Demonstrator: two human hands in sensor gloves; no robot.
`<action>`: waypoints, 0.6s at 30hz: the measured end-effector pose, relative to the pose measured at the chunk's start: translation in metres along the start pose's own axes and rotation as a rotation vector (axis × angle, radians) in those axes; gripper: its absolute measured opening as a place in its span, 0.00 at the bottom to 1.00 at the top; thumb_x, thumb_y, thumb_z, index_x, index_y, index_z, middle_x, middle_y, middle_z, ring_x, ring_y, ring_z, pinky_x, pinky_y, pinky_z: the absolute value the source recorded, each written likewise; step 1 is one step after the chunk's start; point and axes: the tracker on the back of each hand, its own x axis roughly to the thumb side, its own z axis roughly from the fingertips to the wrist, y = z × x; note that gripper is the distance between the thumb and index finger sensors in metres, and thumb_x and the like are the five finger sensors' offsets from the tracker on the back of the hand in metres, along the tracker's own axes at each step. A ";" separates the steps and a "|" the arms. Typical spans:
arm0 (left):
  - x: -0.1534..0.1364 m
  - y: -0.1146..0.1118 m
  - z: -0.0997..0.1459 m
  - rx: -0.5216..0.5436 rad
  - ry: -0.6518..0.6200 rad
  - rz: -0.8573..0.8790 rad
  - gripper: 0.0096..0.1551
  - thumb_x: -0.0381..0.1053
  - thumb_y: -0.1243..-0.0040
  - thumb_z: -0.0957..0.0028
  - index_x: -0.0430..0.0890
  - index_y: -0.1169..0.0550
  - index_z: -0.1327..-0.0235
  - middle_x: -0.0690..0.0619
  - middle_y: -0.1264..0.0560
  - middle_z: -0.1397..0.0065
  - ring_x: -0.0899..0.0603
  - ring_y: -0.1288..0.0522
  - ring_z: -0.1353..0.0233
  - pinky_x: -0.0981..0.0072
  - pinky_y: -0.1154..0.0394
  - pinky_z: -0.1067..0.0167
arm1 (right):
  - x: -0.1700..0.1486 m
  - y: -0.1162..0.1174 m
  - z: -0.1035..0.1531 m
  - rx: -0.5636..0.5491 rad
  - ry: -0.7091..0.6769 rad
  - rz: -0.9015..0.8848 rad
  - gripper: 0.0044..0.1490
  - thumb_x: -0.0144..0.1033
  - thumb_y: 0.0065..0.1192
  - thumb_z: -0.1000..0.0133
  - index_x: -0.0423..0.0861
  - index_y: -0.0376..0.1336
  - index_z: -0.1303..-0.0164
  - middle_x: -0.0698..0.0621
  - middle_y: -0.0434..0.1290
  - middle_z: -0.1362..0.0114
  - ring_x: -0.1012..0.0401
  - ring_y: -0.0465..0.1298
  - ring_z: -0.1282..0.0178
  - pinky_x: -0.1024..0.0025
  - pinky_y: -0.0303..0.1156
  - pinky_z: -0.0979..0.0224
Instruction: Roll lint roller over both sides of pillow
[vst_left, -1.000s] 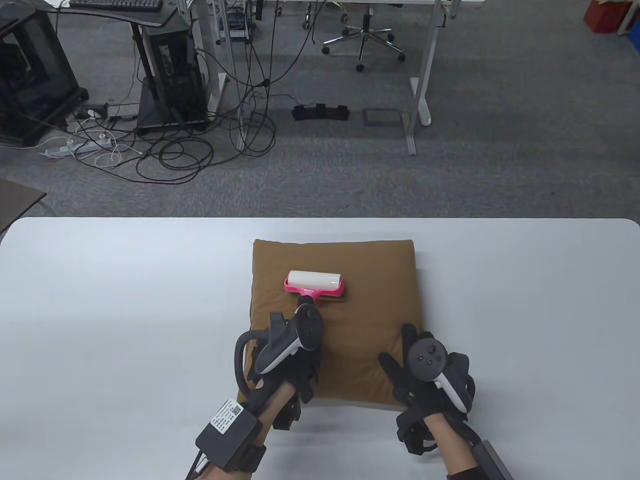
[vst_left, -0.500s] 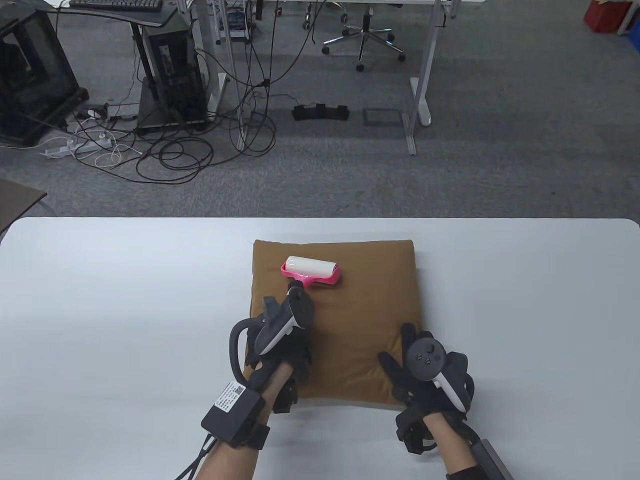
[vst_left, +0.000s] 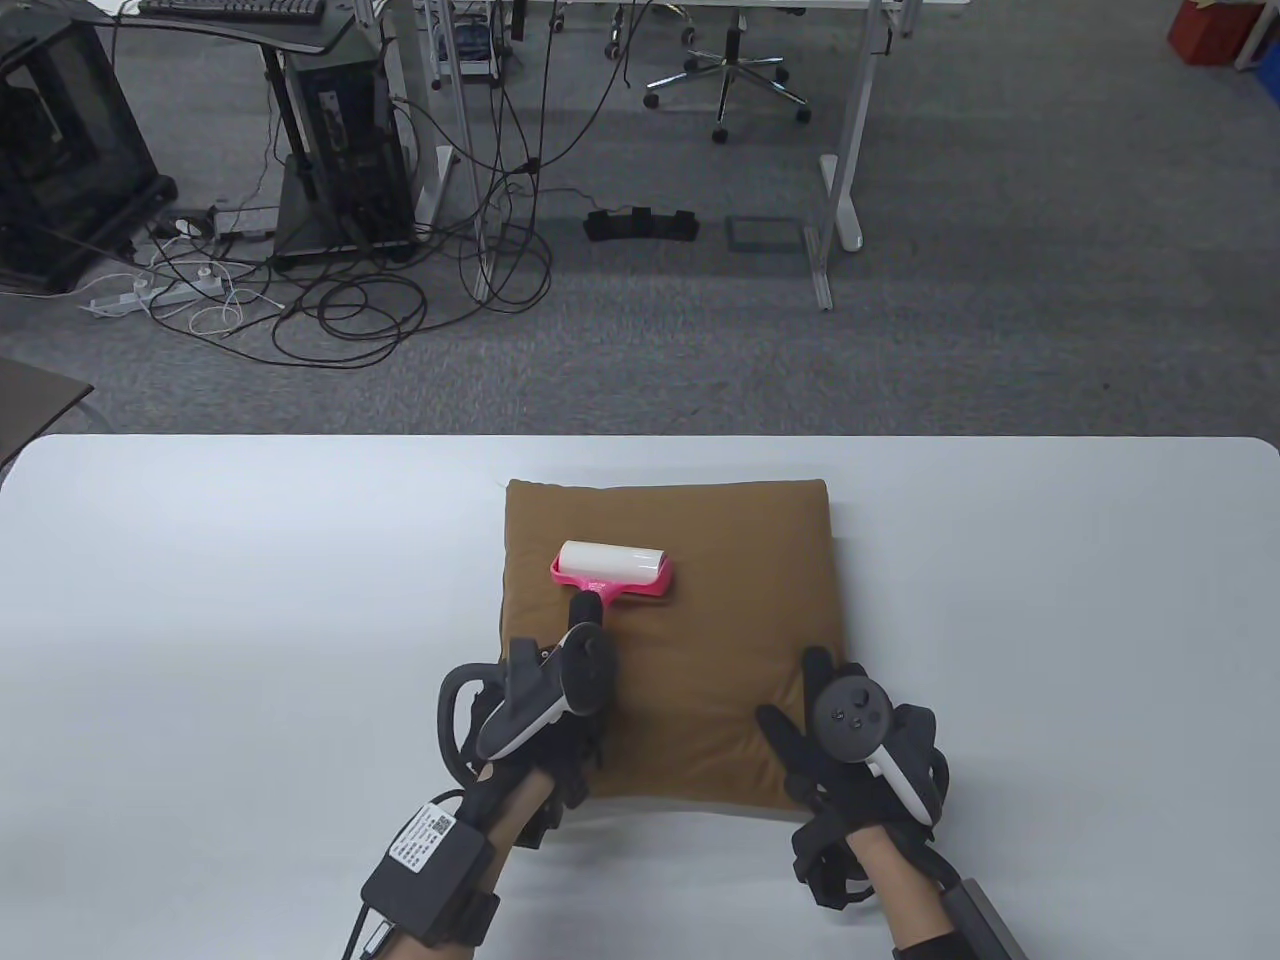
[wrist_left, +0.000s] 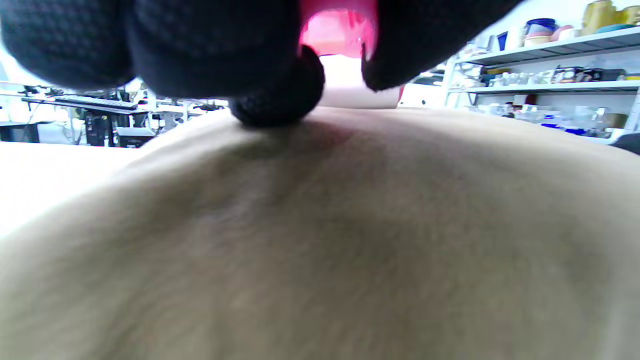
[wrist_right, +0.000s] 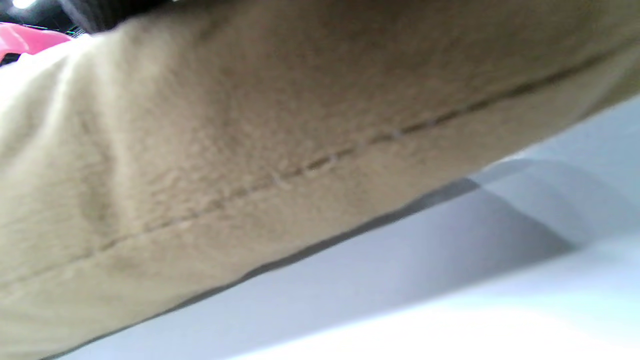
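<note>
A brown square pillow (vst_left: 720, 560) lies flat on the white table (vst_left: 200, 600). A lint roller (vst_left: 612, 572) with a white roll and a pink frame rests on the pillow's left half. My left hand (vst_left: 560, 690) grips its handle from the near side. In the left wrist view my gloved fingers (wrist_left: 270, 95) wrap the pink handle (wrist_left: 337, 35) just above the pillow (wrist_left: 320, 240). My right hand (vst_left: 845, 740) rests flat on the pillow's near right corner, fingers spread. The right wrist view shows the pillow's seam (wrist_right: 320, 160) close up.
The table's far edge (vst_left: 640, 437) lies behind the pillow. Beyond it are grey carpet, cables, a computer tower (vst_left: 345, 150) and an office chair base (vst_left: 728, 85). Bare table shows to the left and right of the pillow.
My left hand rolled the lint roller away and leftward, then drew it back toward me, ending further left on the pillow. My right hand has stayed still.
</note>
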 end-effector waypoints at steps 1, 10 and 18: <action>-0.003 0.000 0.004 0.003 -0.010 -0.002 0.47 0.57 0.39 0.47 0.50 0.49 0.22 0.47 0.15 0.55 0.49 0.18 0.73 0.46 0.19 0.60 | 0.000 0.000 0.000 0.000 0.000 0.000 0.50 0.65 0.40 0.38 0.50 0.31 0.15 0.27 0.39 0.13 0.29 0.58 0.23 0.30 0.60 0.33; -0.036 -0.006 0.053 0.080 -0.100 0.052 0.44 0.56 0.34 0.51 0.51 0.41 0.24 0.49 0.13 0.63 0.50 0.18 0.78 0.47 0.18 0.65 | 0.000 0.001 0.001 -0.002 -0.002 0.007 0.50 0.65 0.40 0.38 0.50 0.31 0.15 0.27 0.39 0.13 0.29 0.58 0.23 0.30 0.60 0.33; -0.056 -0.013 0.083 0.088 -0.149 0.115 0.44 0.57 0.32 0.52 0.52 0.39 0.24 0.50 0.13 0.66 0.51 0.19 0.80 0.48 0.18 0.66 | 0.000 0.002 0.003 -0.003 -0.003 0.013 0.50 0.65 0.40 0.38 0.50 0.31 0.15 0.27 0.39 0.13 0.29 0.58 0.23 0.30 0.60 0.33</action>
